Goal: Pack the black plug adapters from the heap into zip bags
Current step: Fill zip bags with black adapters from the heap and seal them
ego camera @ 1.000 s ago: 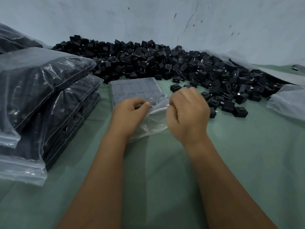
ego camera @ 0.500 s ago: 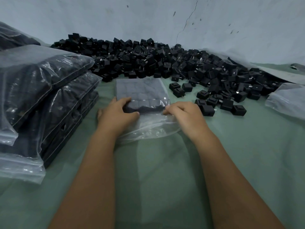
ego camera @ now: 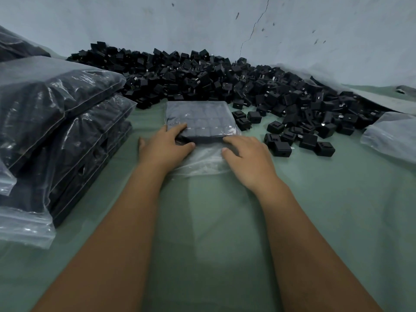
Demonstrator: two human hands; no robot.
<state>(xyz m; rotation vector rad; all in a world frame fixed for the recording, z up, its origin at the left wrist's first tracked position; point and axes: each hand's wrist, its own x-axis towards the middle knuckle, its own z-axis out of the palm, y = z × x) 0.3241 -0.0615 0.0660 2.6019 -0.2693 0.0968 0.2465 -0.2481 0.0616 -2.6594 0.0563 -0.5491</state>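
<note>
- Head view: a filled zip bag (ego camera: 200, 119) flat on the green cloth (ego camera: 213, 221), in the middle, adapters inside packed in flat rows.
- Left hand (ego camera: 163, 148) on the bag's near left corner, fingers laid over the top edge, thumb stretched along the near side, loosely clasping that corner.
- Right hand (ego camera: 246, 155) at the near right corner, fingers fairly straight, pressing on the empty bag mouth and the pack's edge.
- Heap of black plug adapters (ego camera: 225, 82) just behind and to the right, against the wall (ego camera: 202, 23).
- Stack of filled bags (ego camera: 56, 122) on the left.
- Empty bags (ego camera: 391, 136) far right.
</note>
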